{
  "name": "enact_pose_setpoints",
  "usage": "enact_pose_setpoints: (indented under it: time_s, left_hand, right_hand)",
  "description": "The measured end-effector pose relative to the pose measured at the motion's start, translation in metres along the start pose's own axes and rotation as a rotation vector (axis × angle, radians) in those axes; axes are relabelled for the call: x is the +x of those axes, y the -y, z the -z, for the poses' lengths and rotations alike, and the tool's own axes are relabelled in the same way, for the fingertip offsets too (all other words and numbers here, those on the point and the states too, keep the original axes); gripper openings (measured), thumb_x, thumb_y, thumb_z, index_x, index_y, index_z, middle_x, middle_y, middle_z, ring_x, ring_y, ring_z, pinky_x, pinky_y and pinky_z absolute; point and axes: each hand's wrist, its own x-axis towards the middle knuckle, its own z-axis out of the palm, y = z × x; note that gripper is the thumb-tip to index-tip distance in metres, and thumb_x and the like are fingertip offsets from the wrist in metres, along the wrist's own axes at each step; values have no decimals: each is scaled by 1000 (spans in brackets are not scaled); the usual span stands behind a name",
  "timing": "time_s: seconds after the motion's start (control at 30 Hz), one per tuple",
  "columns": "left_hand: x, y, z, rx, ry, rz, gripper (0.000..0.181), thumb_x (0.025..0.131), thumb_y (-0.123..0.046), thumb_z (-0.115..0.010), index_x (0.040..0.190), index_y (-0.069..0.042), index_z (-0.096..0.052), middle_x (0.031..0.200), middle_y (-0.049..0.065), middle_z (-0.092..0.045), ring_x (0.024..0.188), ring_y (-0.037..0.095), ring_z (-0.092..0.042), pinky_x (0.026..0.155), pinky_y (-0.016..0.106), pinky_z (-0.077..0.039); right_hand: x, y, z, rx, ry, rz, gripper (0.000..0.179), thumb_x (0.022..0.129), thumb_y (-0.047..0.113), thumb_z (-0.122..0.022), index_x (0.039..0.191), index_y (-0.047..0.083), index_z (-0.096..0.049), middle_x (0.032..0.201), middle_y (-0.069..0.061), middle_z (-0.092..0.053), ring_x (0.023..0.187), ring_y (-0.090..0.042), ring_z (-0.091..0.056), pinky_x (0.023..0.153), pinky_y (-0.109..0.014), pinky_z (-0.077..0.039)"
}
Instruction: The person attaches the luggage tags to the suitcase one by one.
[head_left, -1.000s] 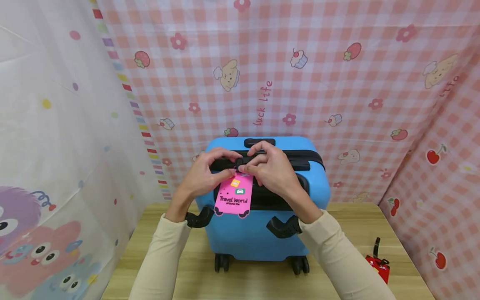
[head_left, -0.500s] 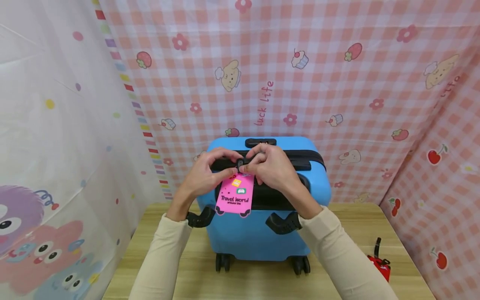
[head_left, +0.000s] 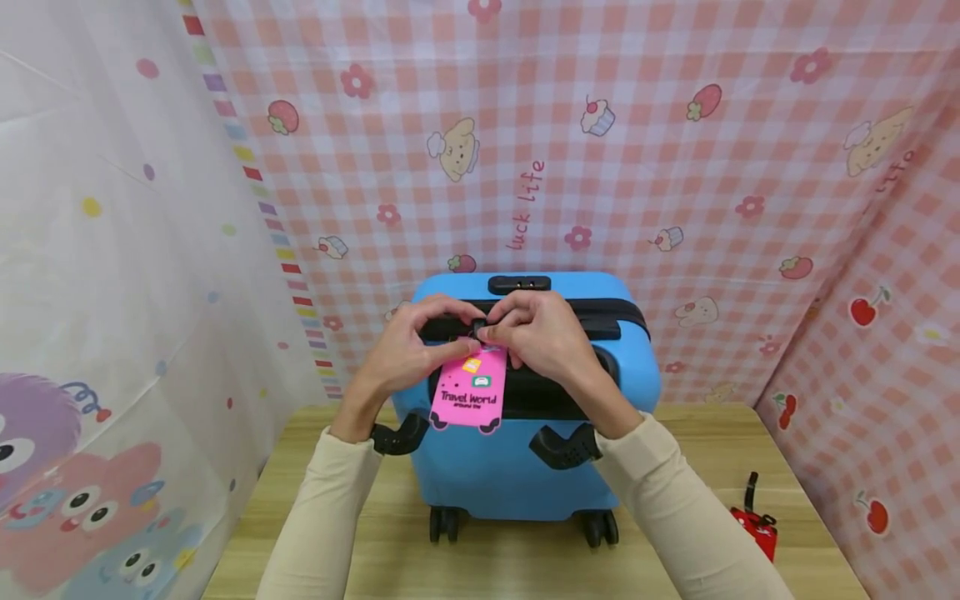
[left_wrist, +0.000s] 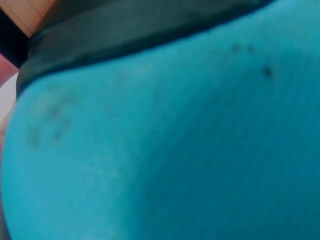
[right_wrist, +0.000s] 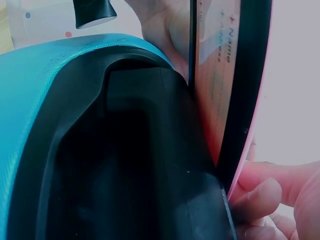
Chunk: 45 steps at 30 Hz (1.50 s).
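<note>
A pink luggage tag [head_left: 468,404] printed "Travel World" hangs by its short black strap [head_left: 478,327] at the top carry handle of a blue suitcase [head_left: 510,475]. My left hand [head_left: 408,346] pinches the strap from the left, thumb over the tag's upper edge. From the right, my right hand [head_left: 546,340] pinches the same strap, both sets of fingertips nearly meeting. Edge-on in the right wrist view, the tag [right_wrist: 245,100] shows its name-and-address card beside the black handle [right_wrist: 150,100]. The strap's loop is largely hidden by fingers. Only the suitcase's blurred shell [left_wrist: 165,140] fills most of the left wrist view.
The suitcase stands upright on its black wheels on a wooden table [head_left: 390,558]. A red luggage tag [head_left: 756,532] with a black strap lies at the right, near my right sleeve. A checked curtain [head_left: 645,183] hangs close behind the suitcase.
My right index finger has come down from its raised position toward the left fingertips at the strap. The pink tag has stayed almost in place.
</note>
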Motion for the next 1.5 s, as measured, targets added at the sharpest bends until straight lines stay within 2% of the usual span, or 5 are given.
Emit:
enact_pose_setpoints:
  time_s: [0.37, 0.6, 0.97, 1.2, 1.5]
  left_hand:
    - [-1, -1, -2, -41, -28, 43, 24, 91, -16, -73, 114, -12, -72, 114, 3, -68, 97, 21, -63, 78, 36, -56]
    - [0, -1, -3, 13, -68, 63, 19, 92, -18, -71, 111, -11, -73, 113, 2, -70, 107, 16, -58, 89, 40, -51]
    - [1, -2, -3, 7, -92, 117, 18, 92, -21, -71, 108, -12, -74, 109, 2, -70, 105, 17, -58, 84, 40, -52]
    - [1, -1, -3, 13, -112, 109, 18, 91, -22, -73, 106, -12, -76, 109, 1, -71, 106, 17, -58, 89, 42, -50]
    - [-1, -1, -2, 14, -87, 83, 21, 89, -17, -74, 109, -10, -75, 113, 3, -71, 111, 17, -58, 94, 42, -48]
  right_hand:
    - [0, -5, 1, 5, 4, 39, 20, 90, 22, -74, 104, 7, -72, 79, -5, -74, 56, -20, -59, 54, -31, -50]
    - [-2, -8, 4, 10, 53, 65, 23, 91, 23, -72, 108, 7, -70, 81, -6, -73, 61, -23, -62, 60, -34, -52]
    - [-2, -8, 3, 14, 56, 71, 24, 91, 18, -73, 109, 4, -68, 88, -8, -75, 62, -21, -63, 61, -33, -53]
    - [-2, -8, 0, 17, 31, 69, 22, 91, 19, -73, 107, 5, -69, 85, -7, -74, 61, -21, -63, 59, -31, -51]
    - [-4, -7, 0, 17, 20, 78, 21, 92, 19, -72, 106, 4, -69, 83, -7, -73, 60, -21, -62, 57, -30, -50]
